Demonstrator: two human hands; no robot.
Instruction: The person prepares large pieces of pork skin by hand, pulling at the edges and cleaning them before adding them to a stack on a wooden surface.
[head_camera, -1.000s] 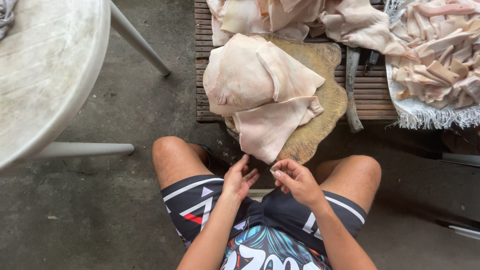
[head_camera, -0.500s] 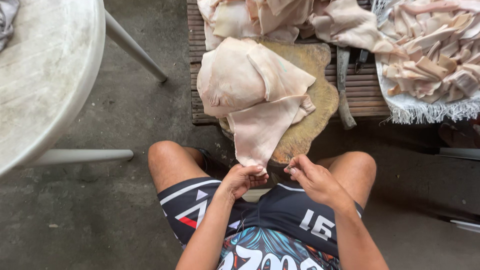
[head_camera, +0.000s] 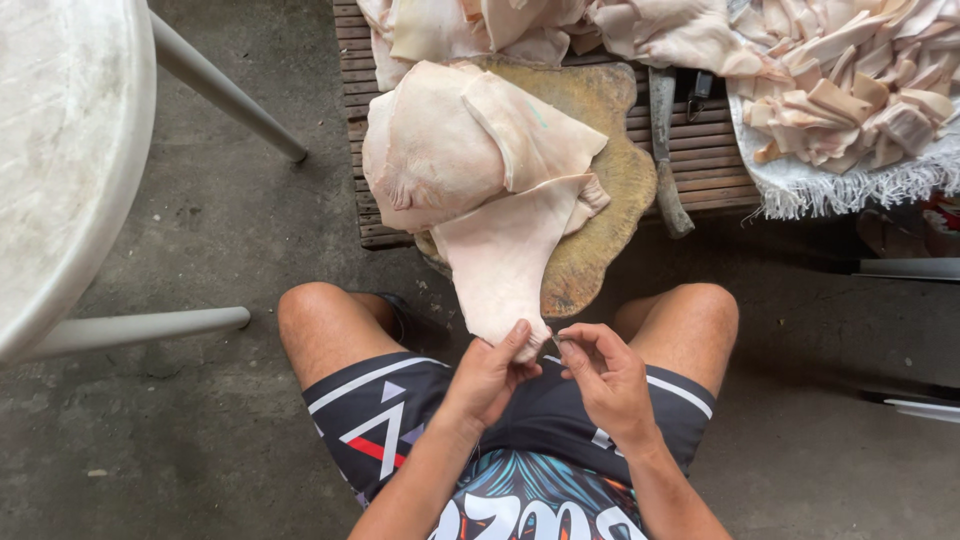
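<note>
Pork skin hung off the near edge of a round chopping block, its tip over the person's lap. Far right lay a knife on the slatted pallet beside a sack of cut strips; a white table stood left. Left hand pinched the tip; right hand, fingers curled, touched just beside it. Both hands had risen from the lap since a second earlier.

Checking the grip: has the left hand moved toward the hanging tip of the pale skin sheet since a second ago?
Yes. The left hand has come up from the lap toward the wooden chopping block and now pinches the skin sheet at its tip.
</note>
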